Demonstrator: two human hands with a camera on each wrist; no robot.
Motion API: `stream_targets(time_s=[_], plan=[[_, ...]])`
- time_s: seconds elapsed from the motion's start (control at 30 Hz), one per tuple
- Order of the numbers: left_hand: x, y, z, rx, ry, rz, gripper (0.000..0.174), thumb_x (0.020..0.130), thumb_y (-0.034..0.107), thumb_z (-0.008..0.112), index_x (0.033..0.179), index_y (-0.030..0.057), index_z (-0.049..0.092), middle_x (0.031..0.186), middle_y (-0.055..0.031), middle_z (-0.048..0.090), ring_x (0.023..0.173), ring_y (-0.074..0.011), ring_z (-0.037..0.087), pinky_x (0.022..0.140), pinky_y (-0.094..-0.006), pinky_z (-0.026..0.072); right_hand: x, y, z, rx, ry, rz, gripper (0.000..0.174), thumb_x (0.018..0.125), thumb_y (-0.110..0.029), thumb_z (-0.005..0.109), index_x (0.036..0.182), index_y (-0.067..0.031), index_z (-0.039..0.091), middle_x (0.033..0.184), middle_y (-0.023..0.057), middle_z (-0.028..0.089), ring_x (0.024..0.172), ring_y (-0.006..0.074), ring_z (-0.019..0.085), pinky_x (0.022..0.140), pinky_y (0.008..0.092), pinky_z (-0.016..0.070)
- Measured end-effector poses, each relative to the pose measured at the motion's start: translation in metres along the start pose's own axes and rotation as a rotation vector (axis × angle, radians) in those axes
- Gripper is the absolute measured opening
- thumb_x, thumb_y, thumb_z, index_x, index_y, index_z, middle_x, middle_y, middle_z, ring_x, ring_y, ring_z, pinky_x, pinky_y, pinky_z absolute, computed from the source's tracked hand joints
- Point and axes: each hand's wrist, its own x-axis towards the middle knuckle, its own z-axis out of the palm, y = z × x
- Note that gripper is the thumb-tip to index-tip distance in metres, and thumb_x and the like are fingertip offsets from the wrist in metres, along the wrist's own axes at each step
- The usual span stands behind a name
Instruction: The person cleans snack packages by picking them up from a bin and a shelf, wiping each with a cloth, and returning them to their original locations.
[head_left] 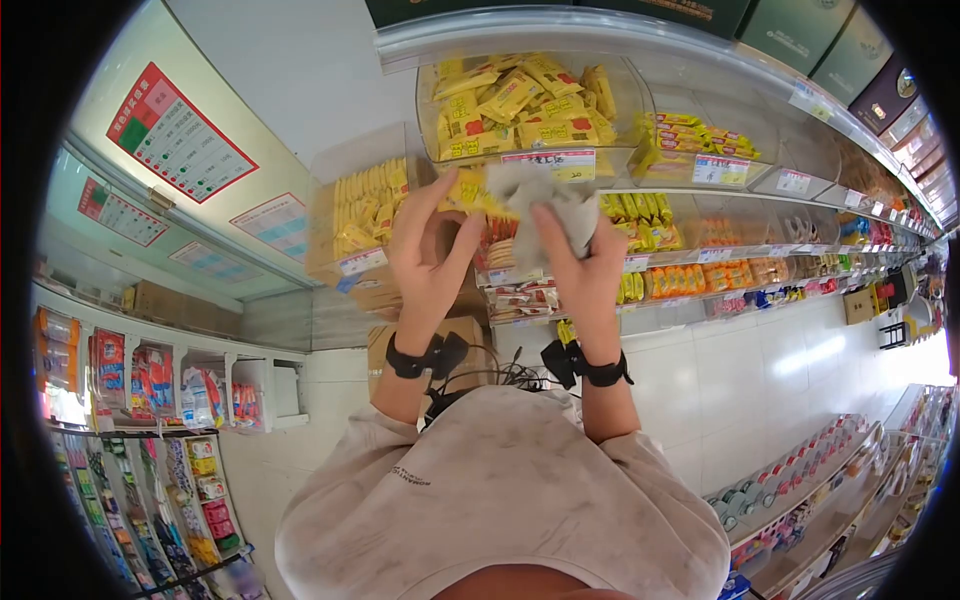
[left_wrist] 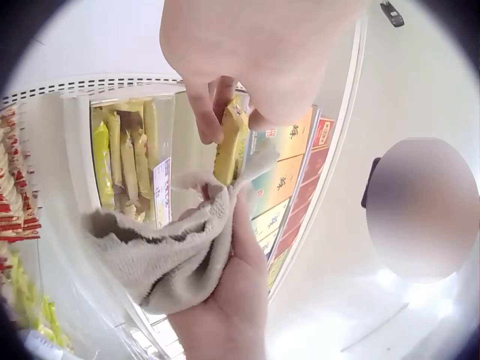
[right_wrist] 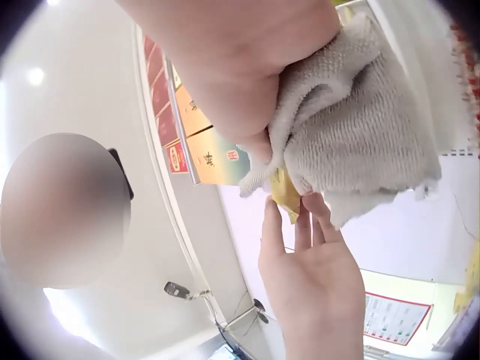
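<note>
My left hand [head_left: 425, 255] pinches one end of a small yellow snack packet [left_wrist: 231, 146] between thumb and fingers. In my right hand [head_left: 590, 270] is a crumpled grey cloth [head_left: 548, 205], with the thumb pressed on it. The cloth overlaps the packet's other end, and in the right wrist view only a short yellow piece shows between cloth and left fingertips. Both hands are held up before the shelf, close below a clear bin [head_left: 640, 100] heaped with similar yellow packets [head_left: 512, 95].
Another bin of yellow packets [head_left: 365, 200] stands to the left, above a cardboard box [head_left: 385, 350]. Shelves of wrapped snacks [head_left: 670, 280] run off to the right, with price tags [head_left: 720, 170] along their edges. Gift boxes [head_left: 800, 45] line the top shelf.
</note>
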Motion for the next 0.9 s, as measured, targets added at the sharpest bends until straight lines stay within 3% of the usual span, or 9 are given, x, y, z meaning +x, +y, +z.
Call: stream_targets(time_s=[0.07,0.2,0.37,0.47,0.57,0.67,0.77,0.87,0.9], plan=[[0.017,-0.007,0.008,0.266,-0.036,0.198,0.040,0.084,-0.007,0.074,0.123,-0.0010,0.066,0.104,-0.0127,0.067,0.093,-0.0221,0.065,0.081,-0.0326,0.0519,0.023,-0.009,-0.001,-0.047,0.115,-0.102,0.017,0.093,-0.009,0.069,0.104,0.0021,0.066,0.081,0.0151,0.070,0.070,0.0245,0.068,0.064,0.0337,0.0508],[0.052,-0.002,0.039,0.432,0.056,0.320,0.038,0.082,-0.001,0.077,0.119,0.0015,0.070,0.100,-0.0150,0.067,0.088,-0.0299,0.064,0.079,-0.0353,0.0507,0.064,-0.009,-0.007,-0.191,0.175,-0.315,0.015,0.093,-0.008,0.068,0.103,0.0020,0.066,0.087,0.0214,0.070,0.077,0.0405,0.068,0.066,0.0392,0.0520],[0.086,-0.026,0.053,0.676,-0.042,0.357,0.036,0.086,0.010,0.075,0.120,0.0035,0.069,0.104,-0.0166,0.066,0.091,-0.0335,0.062,0.080,-0.0416,0.0507,0.100,0.000,-0.023,-0.270,0.208,-0.318,0.016,0.094,-0.010,0.066,0.105,0.0019,0.066,0.089,0.0227,0.070,0.080,0.0425,0.067,0.068,0.0407,0.0525],[0.079,-0.038,0.059,0.764,-0.073,0.135,0.034,0.088,0.013,0.074,0.120,0.0047,0.070,0.110,-0.0176,0.064,0.100,-0.0337,0.062,0.085,-0.0440,0.0509,0.102,0.010,-0.027,-0.246,0.200,-0.273,0.017,0.095,-0.011,0.065,0.105,0.0020,0.065,0.088,0.0221,0.069,0.079,0.0417,0.067,0.070,0.0403,0.0525],[0.082,-0.028,0.055,0.819,0.140,0.311,0.033,0.089,0.010,0.072,0.121,0.0028,0.068,0.121,-0.0165,0.062,0.107,-0.0343,0.062,0.093,-0.0405,0.0502,0.092,0.000,-0.024,-0.146,0.201,-0.219,0.017,0.095,-0.011,0.064,0.105,0.0024,0.065,0.093,0.0218,0.069,0.083,0.0408,0.067,0.074,0.0393,0.0522],[0.071,-0.015,0.036,0.596,0.097,0.273,0.030,0.090,0.007,0.069,0.120,0.0019,0.068,0.120,-0.0157,0.063,0.109,-0.0346,0.062,0.097,-0.0402,0.0491,0.085,0.000,-0.016,-0.199,0.127,-0.311,0.017,0.094,-0.010,0.064,0.104,0.0026,0.064,0.100,0.0218,0.068,0.089,0.0412,0.065,0.078,0.0405,0.0513],[0.052,0.005,0.014,0.453,0.015,0.191,0.023,0.093,0.003,0.066,0.116,0.0004,0.068,0.118,-0.0133,0.064,0.108,-0.0270,0.064,0.096,-0.0347,0.0490,0.086,0.000,-0.001,-0.280,-0.019,-0.447,0.017,0.092,-0.009,0.065,0.104,0.0021,0.064,0.102,0.0217,0.067,0.091,0.0421,0.063,0.082,0.0436,0.0502],[0.038,0.001,-0.015,0.281,0.109,0.079,0.016,0.092,-0.001,0.064,0.107,0.0000,0.069,0.105,-0.0123,0.068,0.092,-0.0227,0.068,0.083,-0.0312,0.0532,0.094,0.009,0.025,-0.352,-0.134,-0.579,0.020,0.089,-0.011,0.067,0.103,0.0029,0.064,0.095,0.0222,0.065,0.087,0.0429,0.062,0.082,0.0471,0.0502],[0.033,-0.002,-0.026,0.289,0.176,0.003,0.014,0.094,0.000,0.062,0.106,-0.0004,0.069,0.097,-0.0103,0.070,0.089,-0.0171,0.068,0.082,-0.0293,0.0534,0.095,0.013,0.030,-0.440,-0.180,-0.577,0.021,0.089,-0.012,0.067,0.103,0.0031,0.064,0.094,0.0223,0.065,0.087,0.0427,0.062,0.083,0.0466,0.0505]])
